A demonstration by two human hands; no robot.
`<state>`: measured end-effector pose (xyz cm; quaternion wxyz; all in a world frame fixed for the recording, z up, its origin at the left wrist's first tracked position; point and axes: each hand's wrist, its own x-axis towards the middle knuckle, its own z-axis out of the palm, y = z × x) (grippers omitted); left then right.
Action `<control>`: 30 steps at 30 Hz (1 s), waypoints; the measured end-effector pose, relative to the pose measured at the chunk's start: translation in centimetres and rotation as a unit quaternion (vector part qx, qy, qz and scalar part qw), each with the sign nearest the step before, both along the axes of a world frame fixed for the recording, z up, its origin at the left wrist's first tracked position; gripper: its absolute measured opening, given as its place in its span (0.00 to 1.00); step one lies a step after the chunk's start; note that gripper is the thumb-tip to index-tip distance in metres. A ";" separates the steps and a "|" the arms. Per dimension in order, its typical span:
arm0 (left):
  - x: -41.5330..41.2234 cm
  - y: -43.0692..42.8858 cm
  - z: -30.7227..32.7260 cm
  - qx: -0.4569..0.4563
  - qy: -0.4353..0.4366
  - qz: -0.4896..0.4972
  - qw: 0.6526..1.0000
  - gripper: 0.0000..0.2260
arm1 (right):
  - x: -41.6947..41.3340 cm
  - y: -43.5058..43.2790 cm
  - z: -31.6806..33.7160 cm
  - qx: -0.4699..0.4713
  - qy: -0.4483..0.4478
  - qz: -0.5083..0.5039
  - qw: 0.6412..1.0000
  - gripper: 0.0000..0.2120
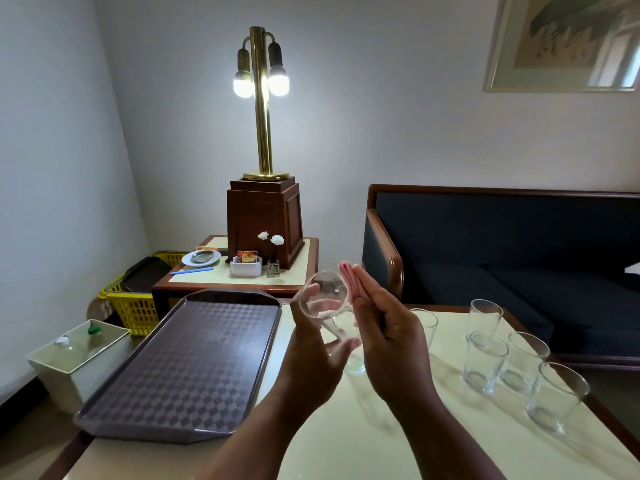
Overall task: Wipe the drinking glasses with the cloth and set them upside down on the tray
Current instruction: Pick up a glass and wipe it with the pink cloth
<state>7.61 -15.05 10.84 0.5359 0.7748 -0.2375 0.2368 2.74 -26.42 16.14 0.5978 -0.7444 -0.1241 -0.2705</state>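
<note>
No text, brand or number can be read anywhere in the scene. The red and orange packets (247, 256) in the white holder (245, 269) on the far side table (298, 277) carry print, but it is too small and blurred to read.

Left hand (313, 355): I see it bare, forearm uncovered down to the frame edge near 6 to 7 o'clock.
Right hand (391, 337): bare too, forearm uncovered toward 5 o'clock.

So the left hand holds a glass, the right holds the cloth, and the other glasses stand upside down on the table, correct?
Not quite: in the head view the other glasses stand upright on the table. The left hand does hold a glass, and the right hand the cloth.
</note>
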 end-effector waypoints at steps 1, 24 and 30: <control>0.0 0.1 0.1 -0.015 -0.007 -0.001 1.000 0.39 | 0.3 -0.2 -0.2 0.012 0.022 -0.003 1.000 0.19; -0.4 -0.1 -0.3 -0.039 0.035 -0.030 0.998 0.39 | 0.3 -0.4 -0.7 0.024 0.036 0.057 0.997 0.21; -0.5 0.0 -0.3 -0.011 0.011 -0.015 1.000 0.43 | 0.8 -1.1 -1.0 -0.005 0.086 -0.016 0.996 0.20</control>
